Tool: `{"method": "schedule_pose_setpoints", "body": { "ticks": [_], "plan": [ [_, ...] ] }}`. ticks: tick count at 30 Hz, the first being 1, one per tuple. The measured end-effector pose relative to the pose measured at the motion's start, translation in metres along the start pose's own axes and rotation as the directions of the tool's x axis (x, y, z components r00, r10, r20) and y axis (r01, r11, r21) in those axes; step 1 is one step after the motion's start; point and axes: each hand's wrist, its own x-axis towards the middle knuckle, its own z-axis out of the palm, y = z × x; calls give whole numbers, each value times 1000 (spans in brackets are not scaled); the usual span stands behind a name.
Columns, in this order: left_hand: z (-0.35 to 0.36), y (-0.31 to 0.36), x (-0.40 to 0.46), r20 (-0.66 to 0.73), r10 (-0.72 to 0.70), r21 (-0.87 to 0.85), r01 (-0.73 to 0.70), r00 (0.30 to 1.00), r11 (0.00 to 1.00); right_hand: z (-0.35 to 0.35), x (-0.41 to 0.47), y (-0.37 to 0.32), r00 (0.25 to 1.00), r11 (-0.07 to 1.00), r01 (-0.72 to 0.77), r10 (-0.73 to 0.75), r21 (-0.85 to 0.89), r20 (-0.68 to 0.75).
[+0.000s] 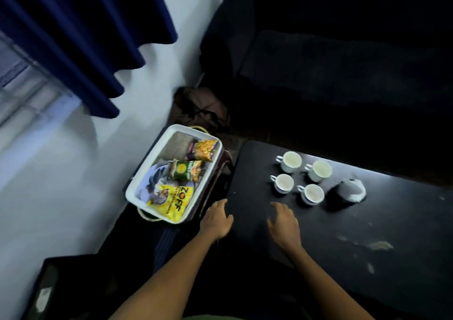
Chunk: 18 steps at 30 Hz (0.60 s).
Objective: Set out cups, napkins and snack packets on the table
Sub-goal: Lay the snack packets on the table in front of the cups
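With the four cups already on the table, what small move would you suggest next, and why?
Probably reach the left hand to the white tray and take the yellow packet nearest it. The cups stand on the black table, while every snack packet lies in the tray and both hands hold nothing.

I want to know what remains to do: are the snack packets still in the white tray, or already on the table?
Still in the tray. The snack packets lie inside the white tray, left of the black table; none lies on it.
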Motion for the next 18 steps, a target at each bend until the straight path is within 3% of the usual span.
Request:
{"method": "schedule_pose_setpoints", "body": {
  "ticks": [4, 11, 14, 18],
  "plan": [
    [-32, -56, 7, -84, -114, -132, 102, 990, 986, 37, 27, -62, 983, 982, 158, -147, -103, 107],
    [-62, -130, 15, -135, -305, -301, 254, 943, 919, 98, 63, -158, 902, 924, 365, -321, -113, 290],
    [-64, -150, 16, -124, -340, -361, 276, 932, 890, 121, 73, -186, 885, 934, 349, -299, -82, 357],
    [-63, -165, 22, -86, -349, -403, 288, 933, 869, 145, 89, -211, 910, 987, 163, -143, -17, 390]
  ]
}}
